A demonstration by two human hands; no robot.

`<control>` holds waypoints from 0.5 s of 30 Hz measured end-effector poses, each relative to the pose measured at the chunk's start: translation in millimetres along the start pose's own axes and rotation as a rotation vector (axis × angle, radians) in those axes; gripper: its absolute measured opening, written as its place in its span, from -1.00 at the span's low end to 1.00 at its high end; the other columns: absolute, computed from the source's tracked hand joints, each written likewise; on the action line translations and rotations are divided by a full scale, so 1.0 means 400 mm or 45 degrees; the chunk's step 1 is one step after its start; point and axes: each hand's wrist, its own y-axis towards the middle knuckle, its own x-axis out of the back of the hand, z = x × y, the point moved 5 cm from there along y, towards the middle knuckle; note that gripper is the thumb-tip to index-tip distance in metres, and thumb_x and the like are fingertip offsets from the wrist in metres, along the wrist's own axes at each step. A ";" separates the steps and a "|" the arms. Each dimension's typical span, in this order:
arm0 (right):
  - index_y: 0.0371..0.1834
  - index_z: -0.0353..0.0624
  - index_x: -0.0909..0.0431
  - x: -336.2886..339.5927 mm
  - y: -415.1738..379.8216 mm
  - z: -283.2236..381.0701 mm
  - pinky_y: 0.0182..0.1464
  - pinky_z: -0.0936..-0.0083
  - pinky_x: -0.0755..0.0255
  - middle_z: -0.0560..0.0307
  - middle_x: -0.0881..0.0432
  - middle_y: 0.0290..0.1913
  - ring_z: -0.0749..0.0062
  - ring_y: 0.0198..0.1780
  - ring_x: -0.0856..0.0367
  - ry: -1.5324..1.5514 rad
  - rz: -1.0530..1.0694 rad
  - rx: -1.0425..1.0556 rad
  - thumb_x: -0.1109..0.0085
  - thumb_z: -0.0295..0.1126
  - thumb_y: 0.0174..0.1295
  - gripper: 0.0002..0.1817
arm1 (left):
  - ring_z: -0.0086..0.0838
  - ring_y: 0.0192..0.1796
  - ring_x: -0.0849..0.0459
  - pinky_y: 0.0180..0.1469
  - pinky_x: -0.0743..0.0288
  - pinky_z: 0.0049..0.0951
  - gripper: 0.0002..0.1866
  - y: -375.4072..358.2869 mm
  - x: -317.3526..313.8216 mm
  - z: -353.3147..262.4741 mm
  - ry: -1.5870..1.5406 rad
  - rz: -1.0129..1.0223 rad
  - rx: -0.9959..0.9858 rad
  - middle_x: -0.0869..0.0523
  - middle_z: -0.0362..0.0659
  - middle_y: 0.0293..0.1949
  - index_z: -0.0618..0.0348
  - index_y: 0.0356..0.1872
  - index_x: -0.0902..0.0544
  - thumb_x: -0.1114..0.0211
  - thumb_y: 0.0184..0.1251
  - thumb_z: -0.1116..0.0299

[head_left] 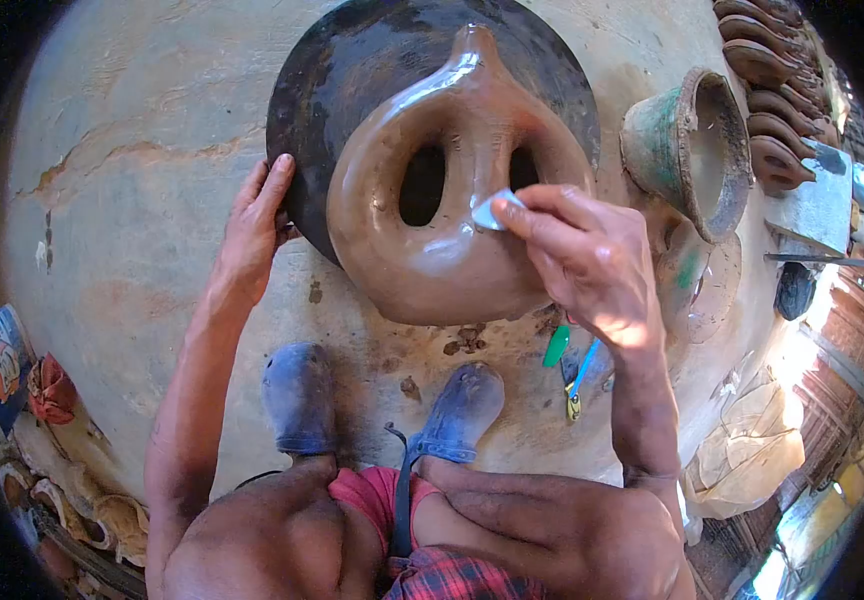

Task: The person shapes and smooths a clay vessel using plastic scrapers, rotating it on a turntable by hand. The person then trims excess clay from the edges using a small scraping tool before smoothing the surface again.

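Observation:
A large wet clay piece (402, 270), rounded with two oval openings and a narrow spout-like tip, rests on a dark round wheel (312, 120). My left hand (257, 215) touches the left rim of the wheel, thumb on top and the other fingers curled partly out of sight at the edge. Between the thumb and fingers of my right hand (587, 250) is a small pale blue scraper (495, 210). It is pressed against the clay just below the bar that parts the two openings.
A greenish clay-crusted bucket (652, 145) of cloudy water stands at the right. Several brown clay pieces (762, 60) line the far right. A green tool (557, 345) and a blue-handled tool (584, 368) lie near my right forearm. Blue shoes (300, 395) are below the wheel.

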 end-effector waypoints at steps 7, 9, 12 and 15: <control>0.11 -0.07 -0.83 0.004 0.018 -0.022 -0.12 0.27 -0.78 -0.01 -0.87 -0.07 0.04 -0.17 -0.88 0.112 -0.283 -0.142 -0.39 -0.61 0.23 -0.62 | -0.67 -0.12 -0.72 -0.06 -0.60 -0.49 -0.46 0.016 0.006 -0.022 0.042 -0.034 -0.023 -0.79 -0.35 -0.03 0.00 0.40 -0.61 -0.22 0.72 -0.17; 0.13 -0.17 -0.84 -0.006 0.032 -0.022 -0.05 0.43 -0.76 -0.10 -0.89 -0.07 0.20 -0.13 -0.92 -0.068 -0.512 -0.249 -0.39 -0.64 0.35 -0.68 | -0.66 -0.12 -0.73 -0.06 -0.60 -0.49 -0.45 0.014 0.004 -0.022 0.049 -0.041 -0.025 -0.79 -0.36 -0.02 0.00 0.42 -0.60 -0.22 0.72 -0.16; 0.14 -0.17 -0.83 -0.032 0.037 0.008 -0.09 0.39 -0.76 -0.04 -0.87 -0.03 0.16 -0.13 -0.89 -0.142 -0.384 -0.195 -0.39 -0.66 0.28 -0.63 | -0.68 -0.11 -0.72 -0.06 -0.60 -0.49 -0.43 0.019 0.015 -0.016 0.049 -0.022 -0.018 -0.78 -0.35 0.00 0.02 0.44 -0.59 -0.21 0.72 -0.17; 0.14 -0.14 -0.82 -0.044 0.025 0.022 -0.11 0.34 -0.75 0.01 -0.82 0.00 0.12 -0.11 -0.87 -0.151 -0.270 -0.152 -0.39 -0.69 0.20 -0.58 | -0.60 0.09 -0.73 0.11 -0.63 -0.42 -0.45 0.025 0.023 -0.019 0.048 0.003 0.033 -0.77 -0.30 0.21 0.06 0.50 -0.58 -0.23 0.74 -0.06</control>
